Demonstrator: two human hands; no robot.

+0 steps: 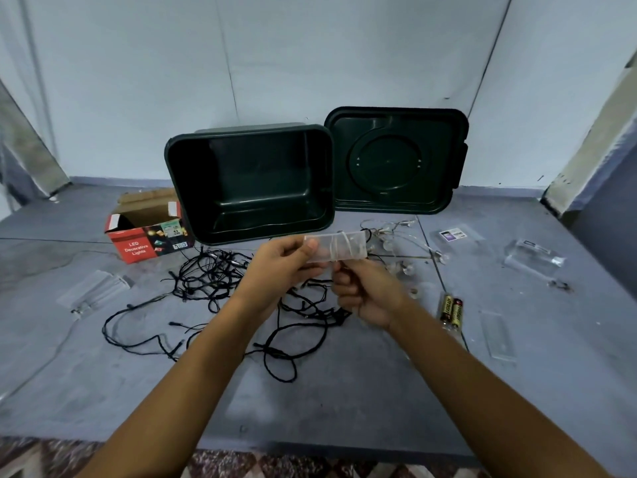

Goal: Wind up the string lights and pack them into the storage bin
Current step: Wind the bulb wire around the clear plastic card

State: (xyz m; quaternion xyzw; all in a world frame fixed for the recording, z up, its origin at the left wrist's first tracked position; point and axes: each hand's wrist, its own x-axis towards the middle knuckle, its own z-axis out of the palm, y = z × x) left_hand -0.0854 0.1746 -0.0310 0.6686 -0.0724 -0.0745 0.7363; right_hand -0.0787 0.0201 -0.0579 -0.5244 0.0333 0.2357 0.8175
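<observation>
Hands grip a clear battery case above tangled string lights.

The left hand (286,260) pinches the case (336,250); the right hand (365,291) is fisted on its wire. Black string lights (220,277) sprawl before the open bin (251,182).

1. Back wall (275,56): pale blue-grey, plain, crossed by thin dark hairline cracks running roughly top to bottom.
2. Right side wall (558,81): same pale finish, meeting the back wall in a corner line; small dark specks low down.
3. Base strip (113,180): a slightly darker blue-grey band where back wall meets floor.
4. Floor slab (344,391): grey-blue, matte, scuffed, with thin joint lines; front edge drops off near the bottom.
5. Patterned covering (241,465): maroon and cream, below the slab's front edge.
6. Light: even, cool, soft; no strong shadows.
</observation>
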